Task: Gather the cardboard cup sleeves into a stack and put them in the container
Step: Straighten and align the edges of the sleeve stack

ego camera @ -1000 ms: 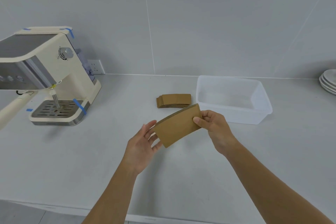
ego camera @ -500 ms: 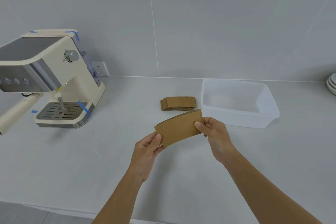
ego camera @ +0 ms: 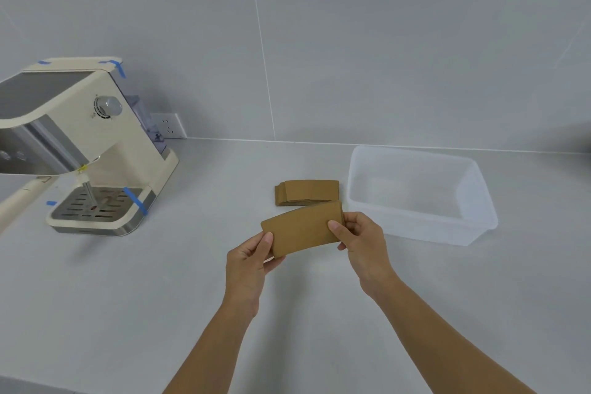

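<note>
Both hands pinched on 1 flattened sleeve [ego camera: 303,227] held above the table [ego camera: 128,297]: left hand [ego camera: 248,261] at its left end, right hand [ego camera: 363,241] at its right end. Sleeve pile [ego camera: 307,191] just behind, on the table, beside the clear container [ego camera: 479,201] near the back edge; coffee machine [ego camera: 80,144] far left

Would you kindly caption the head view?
Both hands hold cardboard sleeves above the counter, beside an empty container.
</note>
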`<state>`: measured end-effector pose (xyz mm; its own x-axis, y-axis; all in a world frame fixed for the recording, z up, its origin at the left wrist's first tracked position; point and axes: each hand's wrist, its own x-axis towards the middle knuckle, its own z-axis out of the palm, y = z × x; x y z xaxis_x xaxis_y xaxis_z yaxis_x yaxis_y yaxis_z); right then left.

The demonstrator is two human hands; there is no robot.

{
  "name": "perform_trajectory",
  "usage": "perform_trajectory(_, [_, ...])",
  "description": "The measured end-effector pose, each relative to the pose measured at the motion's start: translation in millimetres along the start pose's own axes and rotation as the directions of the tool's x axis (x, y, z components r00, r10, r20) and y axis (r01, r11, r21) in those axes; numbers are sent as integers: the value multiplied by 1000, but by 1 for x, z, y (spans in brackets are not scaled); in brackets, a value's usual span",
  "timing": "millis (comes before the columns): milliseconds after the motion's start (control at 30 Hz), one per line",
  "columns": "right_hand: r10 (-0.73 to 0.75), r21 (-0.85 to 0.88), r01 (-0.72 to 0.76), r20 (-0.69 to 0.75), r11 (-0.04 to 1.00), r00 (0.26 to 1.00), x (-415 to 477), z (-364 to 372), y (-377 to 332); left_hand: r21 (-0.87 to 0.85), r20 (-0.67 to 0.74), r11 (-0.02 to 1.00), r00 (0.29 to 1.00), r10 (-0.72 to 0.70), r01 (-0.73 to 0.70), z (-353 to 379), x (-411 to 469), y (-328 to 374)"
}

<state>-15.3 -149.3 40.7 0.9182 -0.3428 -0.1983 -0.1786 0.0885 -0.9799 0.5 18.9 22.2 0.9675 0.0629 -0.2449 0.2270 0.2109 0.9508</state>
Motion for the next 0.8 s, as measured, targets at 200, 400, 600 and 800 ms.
perform_trajectory(200, [44, -24, -43, 23, 999, 999, 30, 2, -2, 42, -90, 999, 996, 12, -8, 21, 22, 6])
perform_trajectory(400, [108, -22, -107, 26, 994, 994, 51, 17, 2, 91, -172, 995, 985, -27, 43, 24, 41, 12])
perform_trajectory(600, [124, -60, -125, -25, 990, 992, 64, 31, 4, 120, -182, 991, 982, -43, 65, 25, 65, 14])
perform_trajectory(800, [88, -136, -101, -98, 986, 991, 74, 39, -1, 162, -118, 984, 992, -52, 71, 31, 91, 16])
